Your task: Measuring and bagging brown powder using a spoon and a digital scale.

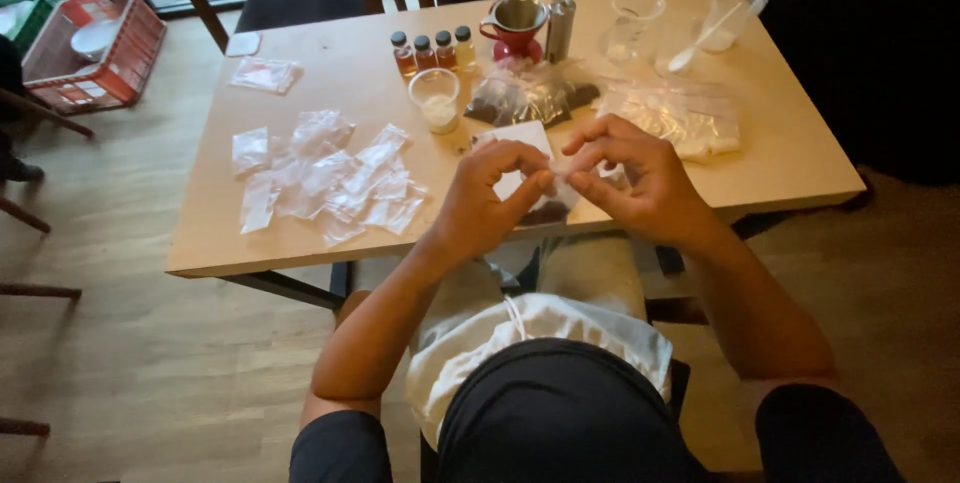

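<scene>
My left hand (487, 198) and my right hand (628, 178) meet above the table's near edge. Between their fingertips they pinch a small clear plastic bag (552, 186) with something dark at its bottom. A white sheet (522, 135) lies on the table just behind the bag. To the left lies a spread of several small empty clear bags (330, 178). Behind my hands stands a clear cup (436, 99) with white powder and a larger bag of dark grounds (530, 93).
Several small amber bottles (432, 50) stand in a row, next to a red dripper cup (515, 25), a metal cylinder (559, 28) and a glass beaker (632, 23). The light wooden table (780, 158) has chairs behind it. A red crate (95, 48) sits on the floor, far left.
</scene>
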